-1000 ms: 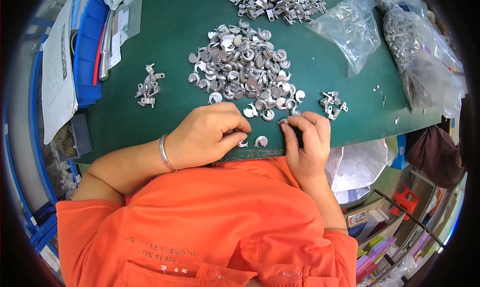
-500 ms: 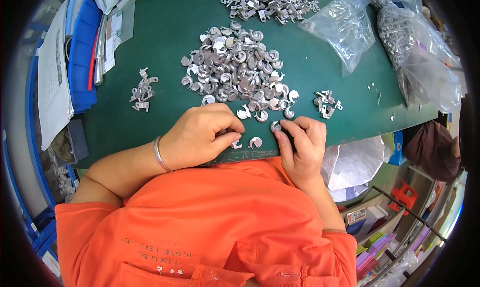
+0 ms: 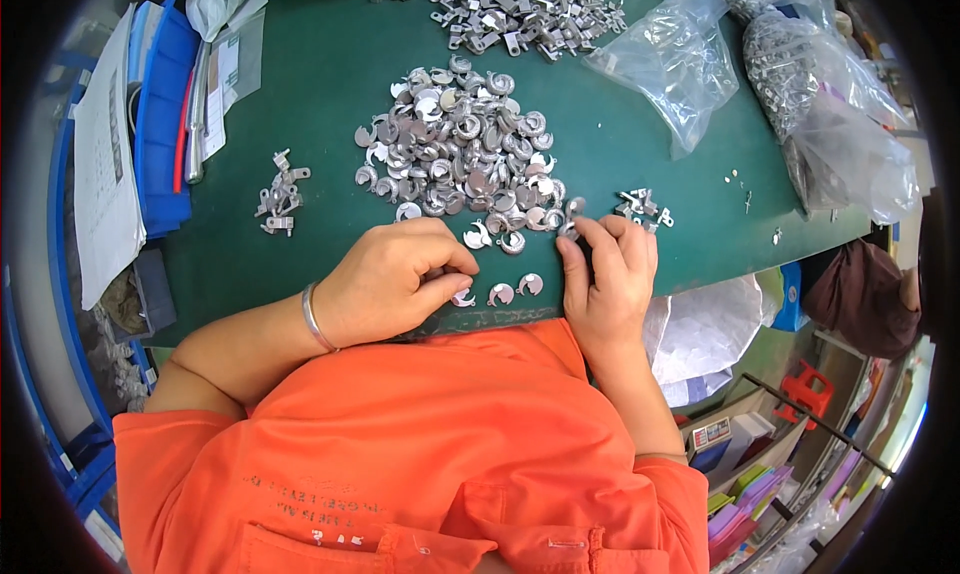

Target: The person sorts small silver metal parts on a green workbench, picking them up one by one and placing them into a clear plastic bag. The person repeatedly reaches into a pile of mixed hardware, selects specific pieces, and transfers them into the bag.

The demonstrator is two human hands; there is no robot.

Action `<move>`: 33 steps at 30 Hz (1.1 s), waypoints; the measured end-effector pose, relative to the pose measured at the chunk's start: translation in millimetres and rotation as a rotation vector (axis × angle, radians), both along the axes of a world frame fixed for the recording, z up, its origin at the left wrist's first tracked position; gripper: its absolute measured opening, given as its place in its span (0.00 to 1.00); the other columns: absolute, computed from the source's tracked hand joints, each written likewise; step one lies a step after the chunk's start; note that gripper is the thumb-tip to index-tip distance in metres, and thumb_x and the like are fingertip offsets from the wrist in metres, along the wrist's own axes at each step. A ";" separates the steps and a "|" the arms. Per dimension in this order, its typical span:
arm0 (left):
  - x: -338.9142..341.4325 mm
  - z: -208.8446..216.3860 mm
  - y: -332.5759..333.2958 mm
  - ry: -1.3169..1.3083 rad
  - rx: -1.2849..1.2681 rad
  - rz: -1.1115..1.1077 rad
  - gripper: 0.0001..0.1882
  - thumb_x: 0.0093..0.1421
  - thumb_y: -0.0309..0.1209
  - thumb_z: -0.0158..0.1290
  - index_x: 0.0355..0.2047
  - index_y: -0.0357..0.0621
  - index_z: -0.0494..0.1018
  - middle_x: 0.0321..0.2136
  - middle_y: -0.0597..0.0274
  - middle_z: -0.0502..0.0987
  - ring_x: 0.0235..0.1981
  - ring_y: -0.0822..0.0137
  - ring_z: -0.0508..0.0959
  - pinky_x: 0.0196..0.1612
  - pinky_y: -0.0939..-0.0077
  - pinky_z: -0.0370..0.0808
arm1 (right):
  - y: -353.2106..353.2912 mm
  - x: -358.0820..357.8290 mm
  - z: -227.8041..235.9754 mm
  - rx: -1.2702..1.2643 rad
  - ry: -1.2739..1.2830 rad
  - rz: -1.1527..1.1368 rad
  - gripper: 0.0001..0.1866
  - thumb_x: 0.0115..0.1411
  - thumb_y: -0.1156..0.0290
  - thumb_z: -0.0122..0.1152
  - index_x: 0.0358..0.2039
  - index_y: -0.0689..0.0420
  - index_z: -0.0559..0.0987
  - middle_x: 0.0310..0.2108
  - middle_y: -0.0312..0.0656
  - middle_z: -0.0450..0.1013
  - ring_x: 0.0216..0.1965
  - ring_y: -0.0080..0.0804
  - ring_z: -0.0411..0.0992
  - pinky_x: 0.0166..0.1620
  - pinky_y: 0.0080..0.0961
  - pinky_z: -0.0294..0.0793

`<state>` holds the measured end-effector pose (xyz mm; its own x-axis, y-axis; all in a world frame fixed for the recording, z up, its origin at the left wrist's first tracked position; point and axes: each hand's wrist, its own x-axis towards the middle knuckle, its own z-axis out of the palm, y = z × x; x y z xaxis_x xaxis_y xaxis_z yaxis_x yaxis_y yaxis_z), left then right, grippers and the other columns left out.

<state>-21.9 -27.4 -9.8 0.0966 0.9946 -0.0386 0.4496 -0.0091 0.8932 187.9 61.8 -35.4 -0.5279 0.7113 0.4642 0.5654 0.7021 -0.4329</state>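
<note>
A row of small round silver metal pieces with curved cut-outs (image 3: 501, 294) lies near the table's front edge. My left hand (image 3: 395, 274) rests at the row's left end, thumb and forefinger curled together beside the leftmost piece; anything between them is hidden. At the lower right edge of a large heap of such pieces (image 3: 455, 149), my right hand (image 3: 612, 279) has its thumb and forefinger closed on a curved metal piece (image 3: 572, 212). A few more loose pieces (image 3: 478, 236) lie between the heap and the row.
Small groups of metal brackets lie left (image 3: 281, 196) and right (image 3: 643, 208) of the heap, with a bigger bracket pile (image 3: 525, 12) behind. Clear plastic bags (image 3: 675, 69) occupy the far right. A blue tray (image 3: 160, 114) and papers (image 3: 108, 164) stand at left.
My right hand has put its metal piece down at the row's right end and moved up to the heap's edge, onto another piece. The left hand stays nearly in place. The view has shifted slightly.
</note>
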 end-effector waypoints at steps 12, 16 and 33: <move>-1.7 -3.9 0.3 -0.029 0.010 -0.008 0.04 0.49 0.20 0.57 0.28 0.37 0.75 0.25 0.62 0.74 0.22 0.73 0.74 0.24 0.82 0.70 | -6.3 23.1 -0.9 -0.099 0.158 0.084 0.14 0.43 0.81 0.65 0.34 0.62 0.77 0.30 0.43 0.71 0.29 0.38 0.69 0.31 0.28 0.67; -1.6 -1.6 0.8 -0.028 -0.003 0.000 0.04 0.50 0.20 0.57 0.28 0.37 0.75 0.25 0.62 0.74 0.23 0.73 0.74 0.24 0.82 0.70 | -0.6 13.2 0.3 0.020 0.090 0.196 0.13 0.41 0.82 0.65 0.31 0.62 0.77 0.27 0.40 0.71 0.25 0.36 0.68 0.28 0.27 0.67; -6.5 3.5 11.2 0.324 0.506 -0.029 0.07 0.45 0.21 0.57 0.28 0.43 0.76 0.33 0.61 0.76 0.32 0.62 0.74 0.36 0.72 0.69 | 23.7 5.9 10.7 0.251 -0.058 0.115 0.08 0.44 0.78 0.61 0.28 0.55 0.77 0.31 0.34 0.72 0.33 0.31 0.68 0.40 0.28 0.58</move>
